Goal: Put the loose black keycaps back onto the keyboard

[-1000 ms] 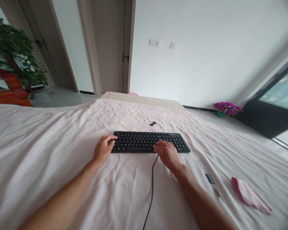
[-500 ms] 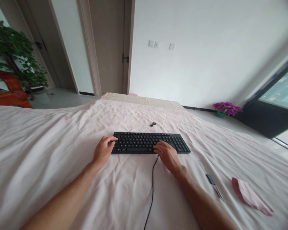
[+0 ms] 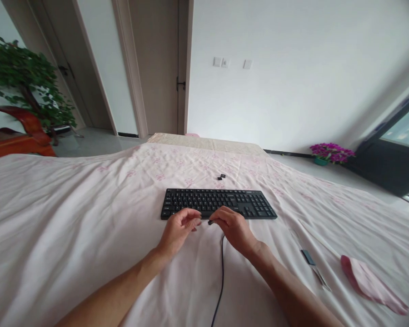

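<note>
A black keyboard (image 3: 204, 198) lies on the pale flowered cloth (image 3: 136, 254), its long side toward me. My right hand (image 3: 232, 226) is at the keyboard's front edge and pinches a small black keycap (image 3: 210, 222) between thumb and fingers. Facing it, my left hand (image 3: 180, 228) is in front of the space bar area, fingers bent and a little apart, with nothing visible in them. A black cable (image 3: 222, 268) runs from under my right hand toward me. Beyond the keyboard lie two loose black keycaps (image 3: 221, 176).
To the right on the cloth are a dark-handled tool with metal wires (image 3: 308, 257) and a folded pink cloth (image 3: 371, 284). Farther off stand a red wooden chair (image 3: 34, 131), a green plant (image 3: 30, 81) and purple flowers (image 3: 332, 153) in a pot.
My left hand has left the keyboard's left end and moved right, close to my right hand. My right hand has come off the keys toward me, with a keycap now showing in its fingers.
</note>
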A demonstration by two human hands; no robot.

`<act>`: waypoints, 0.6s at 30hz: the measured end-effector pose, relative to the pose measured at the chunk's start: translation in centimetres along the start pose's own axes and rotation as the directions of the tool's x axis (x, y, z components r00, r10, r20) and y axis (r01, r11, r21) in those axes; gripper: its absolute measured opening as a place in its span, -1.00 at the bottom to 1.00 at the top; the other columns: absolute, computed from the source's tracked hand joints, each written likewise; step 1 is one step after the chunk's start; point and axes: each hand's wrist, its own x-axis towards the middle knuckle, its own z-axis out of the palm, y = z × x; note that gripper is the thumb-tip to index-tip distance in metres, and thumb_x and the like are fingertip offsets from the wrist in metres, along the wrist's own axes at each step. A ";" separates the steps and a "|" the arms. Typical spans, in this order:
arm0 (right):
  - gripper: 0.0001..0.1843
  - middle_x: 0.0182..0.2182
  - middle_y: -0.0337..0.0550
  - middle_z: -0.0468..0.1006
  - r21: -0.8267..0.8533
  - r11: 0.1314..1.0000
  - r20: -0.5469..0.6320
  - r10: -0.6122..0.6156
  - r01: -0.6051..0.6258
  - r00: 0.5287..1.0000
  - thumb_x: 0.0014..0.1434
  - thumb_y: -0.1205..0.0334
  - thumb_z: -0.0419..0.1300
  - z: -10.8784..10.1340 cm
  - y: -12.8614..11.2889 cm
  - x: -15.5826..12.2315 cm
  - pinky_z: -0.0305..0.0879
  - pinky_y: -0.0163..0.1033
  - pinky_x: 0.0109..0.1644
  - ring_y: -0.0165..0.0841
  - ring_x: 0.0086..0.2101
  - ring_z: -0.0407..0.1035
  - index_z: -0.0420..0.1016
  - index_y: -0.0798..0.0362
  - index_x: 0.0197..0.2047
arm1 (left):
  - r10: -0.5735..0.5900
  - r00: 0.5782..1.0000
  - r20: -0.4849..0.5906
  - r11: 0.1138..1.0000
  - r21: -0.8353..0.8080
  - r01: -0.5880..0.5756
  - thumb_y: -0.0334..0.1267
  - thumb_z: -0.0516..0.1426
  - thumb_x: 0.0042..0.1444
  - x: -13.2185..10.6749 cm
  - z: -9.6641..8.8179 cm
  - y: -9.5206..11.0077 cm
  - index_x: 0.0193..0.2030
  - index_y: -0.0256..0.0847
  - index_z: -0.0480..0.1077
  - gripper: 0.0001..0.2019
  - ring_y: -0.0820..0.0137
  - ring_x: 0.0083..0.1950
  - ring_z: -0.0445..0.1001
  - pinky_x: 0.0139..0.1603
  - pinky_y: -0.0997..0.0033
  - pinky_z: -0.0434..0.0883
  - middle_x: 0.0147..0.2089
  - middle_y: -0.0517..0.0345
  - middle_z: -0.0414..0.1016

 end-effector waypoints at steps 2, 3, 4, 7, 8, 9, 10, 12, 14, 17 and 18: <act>-0.80 -0.35 -0.20 0.51 0.078 0.996 0.030 -0.048 0.046 0.998 0.22 0.32 0.08 0.3 -1.1 0.1 0.30 -0.33 -0.22 -0.42 -0.31 0.40 0.54 -0.02 -0.28 | -0.092 0.995 0.033 0.992 -0.081 0.095 -0.12 0.24 -0.02 -0.4 0.8 0.2 -0.23 -0.27 0.44 -0.72 0.34 -0.26 0.51 -0.31 0.42 0.43 -0.26 0.04 0.53; -0.80 -0.35 -0.19 0.51 0.105 0.993 0.034 -0.060 0.056 0.998 0.22 0.33 0.08 0.4 -1.5 0.1 0.31 -0.33 -0.22 -0.41 -0.31 0.40 0.55 -0.02 -0.27 | -0.136 0.990 0.044 0.984 -0.114 0.140 -0.14 0.26 -0.05 -0.5 0.9 0.2 -0.27 -0.28 0.44 -0.73 0.36 -0.28 0.51 -0.32 0.44 0.42 -0.31 0.06 0.53; -0.79 -0.34 -0.19 0.52 0.126 0.990 0.029 -0.062 0.057 0.998 0.21 0.34 0.09 0.6 -1.9 0.1 0.32 -0.32 -0.21 -0.41 -0.30 0.40 0.56 -0.03 -0.25 | -0.181 0.982 0.052 0.971 -0.149 0.187 -0.15 0.28 -0.08 -0.6 0.8 0.3 -0.30 -0.29 0.43 -0.73 0.38 -0.30 0.51 -0.32 0.46 0.41 -0.34 0.08 0.53; -0.77 -0.31 -0.18 0.53 0.178 0.984 -0.047 0.003 0.006 0.999 0.15 0.38 0.14 1.2 -2.2 0.3 0.34 -0.29 -0.17 -0.39 -0.28 0.41 0.56 -0.05 -0.18 | -0.291 0.953 0.083 0.913 -0.274 0.303 -0.20 0.33 -0.14 -0.6 0.5 0.3 -0.33 -0.29 0.40 -0.72 0.40 -0.28 0.52 -0.26 0.46 0.41 -0.35 0.11 0.52; -0.77 -0.30 -0.19 0.53 0.200 0.980 -0.084 0.040 -0.023 0.996 0.13 0.38 0.16 1.5 -2.1 0.3 0.35 -0.29 -0.17 -0.39 -0.28 0.42 0.56 -0.05 -0.18 | -0.310 0.946 0.091 0.893 -0.314 0.323 -0.21 0.34 -0.15 -0.6 0.5 0.4 -0.32 -0.28 0.40 -0.71 0.39 -0.27 0.53 -0.23 0.45 0.42 -0.33 0.12 0.52; -0.78 -0.30 -0.19 0.53 0.225 0.973 -0.117 0.079 -0.051 0.990 0.11 0.37 0.19 1.8 -1.9 0.3 0.36 -0.30 -0.19 -0.38 -0.28 0.42 0.56 -0.04 -0.19 | -0.317 0.944 0.094 0.877 -0.350 0.330 -0.23 0.34 -0.16 -0.6 0.4 0.4 -0.30 -0.27 0.40 -0.70 0.39 -0.26 0.53 -0.21 0.44 0.42 -0.31 0.13 0.52; -0.79 -0.30 -0.19 0.53 0.250 0.965 -0.146 0.117 -0.078 0.982 0.09 0.36 0.21 2.1 -1.7 0.3 0.37 -0.30 -0.20 -0.38 -0.29 0.43 0.56 -0.03 -0.20 | -0.314 0.945 0.092 0.865 -0.382 0.325 -0.24 0.35 -0.16 -0.6 0.5 0.4 -0.28 -0.26 0.40 -0.69 0.40 -0.25 0.53 -0.19 0.43 0.43 -0.30 0.14 0.51; -0.80 -0.30 -0.19 0.53 0.286 0.950 -0.172 0.177 -0.123 0.969 0.07 0.34 0.23 2.7 -1.3 0.2 0.39 -0.31 -0.22 -0.38 -0.30 0.44 0.56 -0.02 -0.20 | -0.290 0.955 0.070 0.852 -0.435 0.291 -0.27 0.35 -0.17 -0.6 0.7 0.5 -0.26 -0.24 0.41 -0.68 0.43 -0.24 0.51 -0.16 0.43 0.43 -0.27 0.16 0.50; -0.80 -0.31 -0.19 0.53 0.284 0.948 -0.171 0.197 -0.143 0.965 0.07 0.33 0.23 3.1 -1.1 0.0 0.39 -0.31 -0.24 -0.38 -0.32 0.44 0.56 -0.03 -0.20 | -0.268 0.963 0.034 0.845 -0.471 0.252 -0.30 0.35 -0.17 -0.7 0.9 0.5 -0.23 -0.23 0.42 -0.67 0.47 -0.23 0.49 -0.14 0.42 0.44 -0.26 0.18 0.47; -0.77 -0.31 -0.20 0.52 0.237 0.966 -0.165 0.140 -0.099 0.976 0.10 0.35 0.20 3.3 -1.3 -0.2 0.38 -0.31 -0.22 -0.39 -0.31 0.43 0.56 -0.07 -0.16 | -0.260 0.966 -0.003 0.837 -0.499 0.224 -0.32 0.35 -0.17 -0.7 1.1 0.4 -0.20 -0.23 0.43 -0.65 0.49 -0.23 0.47 -0.12 0.42 0.45 -0.28 0.21 0.44; -0.74 -0.30 -0.20 0.52 0.223 0.972 -0.163 0.110 -0.072 0.981 0.11 0.35 0.19 3.2 -1.4 -0.3 0.38 -0.30 -0.21 -0.40 -0.31 0.42 0.56 -0.09 -0.13 | -0.257 0.966 -0.006 0.834 -0.507 0.219 -0.32 0.36 -0.17 -0.7 1.1 0.3 -0.21 -0.23 0.43 -0.66 0.49 -0.23 0.47 -0.12 0.42 0.46 -0.28 0.22 0.44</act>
